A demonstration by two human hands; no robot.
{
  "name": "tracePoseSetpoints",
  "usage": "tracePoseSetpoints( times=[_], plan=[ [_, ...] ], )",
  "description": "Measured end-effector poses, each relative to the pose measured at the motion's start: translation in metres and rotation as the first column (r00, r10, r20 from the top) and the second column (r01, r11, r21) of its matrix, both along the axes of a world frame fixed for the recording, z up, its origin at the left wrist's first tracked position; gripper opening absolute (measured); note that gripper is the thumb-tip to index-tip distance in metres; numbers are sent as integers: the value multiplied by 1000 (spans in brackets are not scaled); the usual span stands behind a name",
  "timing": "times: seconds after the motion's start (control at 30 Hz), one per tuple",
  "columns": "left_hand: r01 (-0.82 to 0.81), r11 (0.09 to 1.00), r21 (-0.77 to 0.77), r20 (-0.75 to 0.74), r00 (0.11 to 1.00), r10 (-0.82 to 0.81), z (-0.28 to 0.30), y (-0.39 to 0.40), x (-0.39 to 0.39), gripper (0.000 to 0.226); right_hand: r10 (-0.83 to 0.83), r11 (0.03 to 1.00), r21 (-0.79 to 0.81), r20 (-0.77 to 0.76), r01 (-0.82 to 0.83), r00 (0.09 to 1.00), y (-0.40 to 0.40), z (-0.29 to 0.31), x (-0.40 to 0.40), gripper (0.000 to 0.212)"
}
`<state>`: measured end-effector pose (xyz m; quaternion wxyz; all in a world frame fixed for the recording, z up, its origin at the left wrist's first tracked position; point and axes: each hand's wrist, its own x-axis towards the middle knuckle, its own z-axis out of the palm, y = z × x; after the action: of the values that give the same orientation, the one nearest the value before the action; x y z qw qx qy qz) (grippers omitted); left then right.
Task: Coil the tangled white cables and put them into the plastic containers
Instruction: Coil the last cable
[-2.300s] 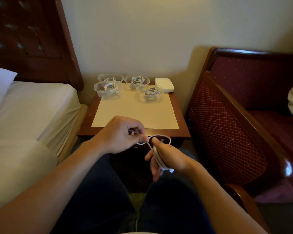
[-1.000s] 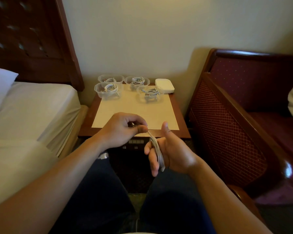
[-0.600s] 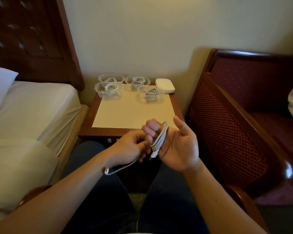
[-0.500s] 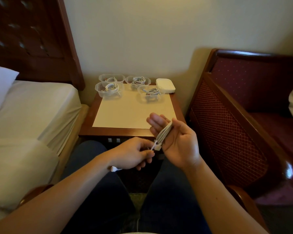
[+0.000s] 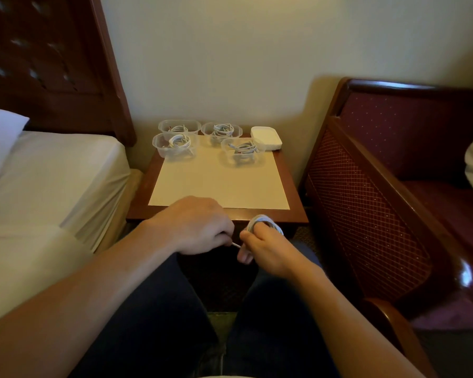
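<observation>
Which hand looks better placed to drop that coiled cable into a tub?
Probably the right hand: it already grips the coiled cable near the table edge. The left hand only pinches the loose end.

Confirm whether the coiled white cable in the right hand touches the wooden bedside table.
Cannot tell. In the head view the coiled white cable, gripped by the right hand, overlaps the wooden bedside table at its front edge, so neither contact nor a gap shows.
</observation>
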<state>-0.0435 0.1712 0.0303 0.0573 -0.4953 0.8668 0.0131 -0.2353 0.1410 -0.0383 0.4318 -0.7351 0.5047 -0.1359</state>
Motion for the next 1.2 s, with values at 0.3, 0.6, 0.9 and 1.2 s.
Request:
tracePoseSetpoints(
  times=[0.3,0.6,0.9,1.2],
  plan=[
    [-89,948,-305,-532,842,-92,-46,-9,10,19,-26,754,577,503,-314,864,8,24,3,92],
    [-274,925,262,-890,303,342,-63,8,-19,29,-300,733,647,585,-211,754,12,34,20,87],
    [-412,871,269,-916,171,363,-70,5,-18,31,-386,877,468,548,110,743,11,28,33,70],
    [-614,786,-66,-923,337,185,-68,1,-20,24,-227,952,305,641,28,733,18,28,28,43]
  ],
)
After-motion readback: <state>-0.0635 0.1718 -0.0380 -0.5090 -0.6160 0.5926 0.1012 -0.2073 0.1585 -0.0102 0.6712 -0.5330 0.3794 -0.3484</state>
